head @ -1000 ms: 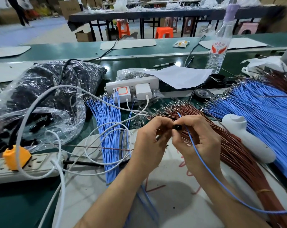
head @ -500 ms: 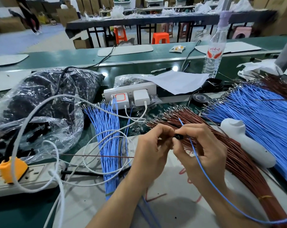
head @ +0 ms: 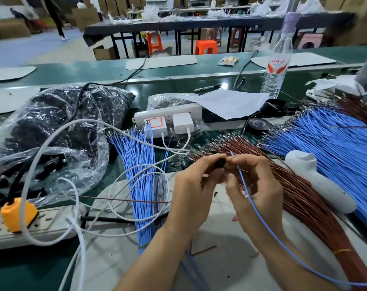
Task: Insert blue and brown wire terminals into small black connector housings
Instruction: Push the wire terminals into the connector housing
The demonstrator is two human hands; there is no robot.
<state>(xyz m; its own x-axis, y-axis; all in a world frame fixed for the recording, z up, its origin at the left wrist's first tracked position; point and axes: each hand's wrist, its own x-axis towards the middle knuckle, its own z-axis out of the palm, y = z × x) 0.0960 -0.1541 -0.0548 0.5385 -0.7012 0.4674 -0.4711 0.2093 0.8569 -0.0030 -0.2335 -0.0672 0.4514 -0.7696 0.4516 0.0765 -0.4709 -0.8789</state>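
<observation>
The left hand (head: pixel 191 192) pinches a small black housing (head: pixel 221 162) between thumb and fingertips, held up just above the bench and facing the other hand. The right hand (head: pixel 256 185) pinches a single blue wire (head: pixel 254 203) close to its front end, the tip almost at the housing; whether the metal end has entered the opening cannot be told, as the spot is small and blurred. The rest of the wire trails down over the right wrist and off the lower right edge. The wire looks light and limp, so it likely needs to be gripped just behind the metal end to stop it buckling when pushed; the housing is tiny, hard and probably slippery, best held by its sides with the opening left free. Beneath the hands lies a pale mat (head: pixel 220 259). Just beside the right hand a thick fan of brown wires (head: pixel 304 196) spreads across it, and beyond that a larger fan of blue wires (head: pixel 336 148), with a white handheld gadget (head: pixel 317 177) lying between them. To the left of the hands sits a smaller bundle of blue wires (head: pixel 140 164), crossed by looping white cables. Further left is a clear plastic bag (head: pixel 52 122) of dark parts, and behind, a white power strip (head: pixel 168 116) on the green bench (head: pixel 20 269).
</observation>
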